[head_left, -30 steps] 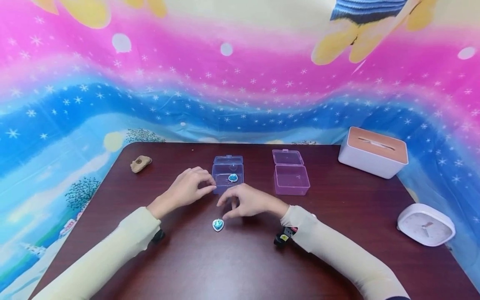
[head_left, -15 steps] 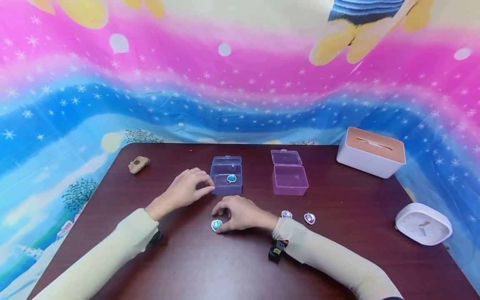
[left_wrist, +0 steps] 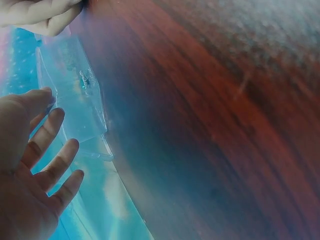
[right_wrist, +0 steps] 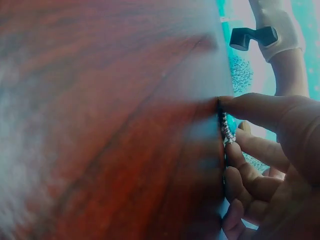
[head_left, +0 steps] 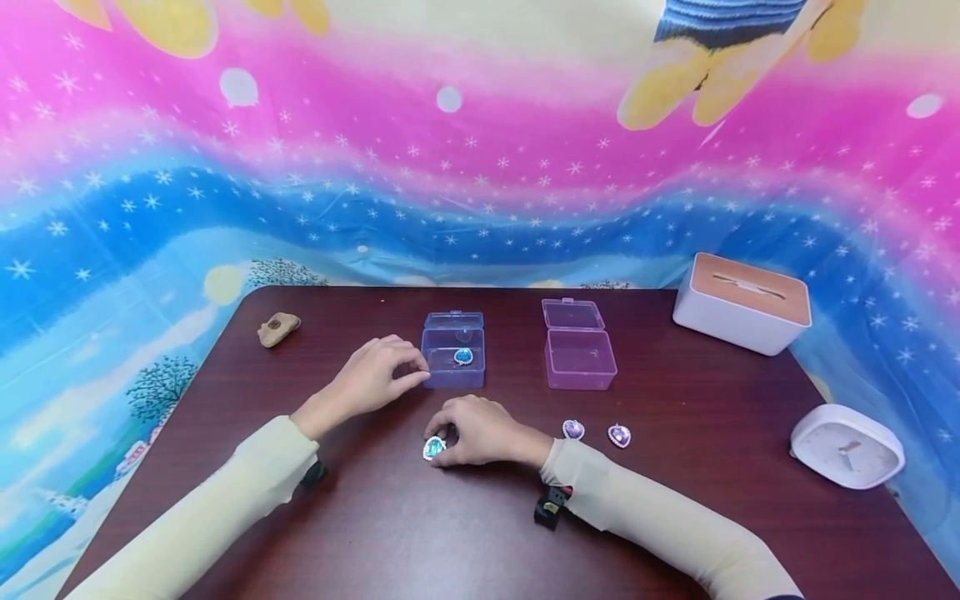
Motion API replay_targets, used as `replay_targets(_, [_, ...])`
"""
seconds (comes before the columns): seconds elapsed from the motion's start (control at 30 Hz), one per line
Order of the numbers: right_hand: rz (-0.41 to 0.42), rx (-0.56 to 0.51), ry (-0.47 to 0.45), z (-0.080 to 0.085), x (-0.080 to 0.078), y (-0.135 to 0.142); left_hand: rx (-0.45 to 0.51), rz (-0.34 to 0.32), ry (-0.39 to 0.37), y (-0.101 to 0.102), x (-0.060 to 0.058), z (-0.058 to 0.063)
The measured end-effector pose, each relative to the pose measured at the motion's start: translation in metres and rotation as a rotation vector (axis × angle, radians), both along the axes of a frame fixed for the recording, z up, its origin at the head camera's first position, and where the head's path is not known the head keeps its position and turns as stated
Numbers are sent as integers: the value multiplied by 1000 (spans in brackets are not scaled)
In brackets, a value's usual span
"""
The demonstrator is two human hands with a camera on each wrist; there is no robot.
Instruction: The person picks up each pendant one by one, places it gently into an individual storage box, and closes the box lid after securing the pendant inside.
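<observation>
My right hand (head_left: 480,432) pinches a teal heart-shaped gem (head_left: 434,448) with a beaded silver edge, low at the table. In the right wrist view, thumb and fingers sit at either end of the gem (right_wrist: 229,131). My left hand (head_left: 380,372), fingers relaxed and apart, has its fingertips right at the left side of a clear blue plastic box (head_left: 454,380). The box's lid stands back, and a blue gem (head_left: 463,357) lies inside. In the left wrist view, the left hand (left_wrist: 35,175) spreads beside the box (left_wrist: 75,112).
A pink plastic box (head_left: 581,379) with its lid back stands to the right. Two purple heart gems (head_left: 573,429) lie by the right sleeve. A white tissue box (head_left: 738,308) and white clock (head_left: 847,447) are far right; a tan stone-like piece (head_left: 279,330) is back left.
My right hand has moved down and toward me to the teal gem and taken hold of it. The purple gems have come into sight. My left hand stays by the blue box.
</observation>
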State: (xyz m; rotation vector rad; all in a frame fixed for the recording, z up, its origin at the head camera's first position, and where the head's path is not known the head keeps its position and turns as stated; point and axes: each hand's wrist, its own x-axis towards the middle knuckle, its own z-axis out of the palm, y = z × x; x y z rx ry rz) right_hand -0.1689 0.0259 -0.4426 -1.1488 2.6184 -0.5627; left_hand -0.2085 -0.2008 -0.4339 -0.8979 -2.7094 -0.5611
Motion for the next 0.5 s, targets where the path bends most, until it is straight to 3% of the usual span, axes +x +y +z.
replay_targets(0.37, [106,22,-10,3,-4,2,5,-3,-2,0,1,0])
replay_targets(0.5, [95,29,-11,4,-2,1,8,-5,1,0,1,1])
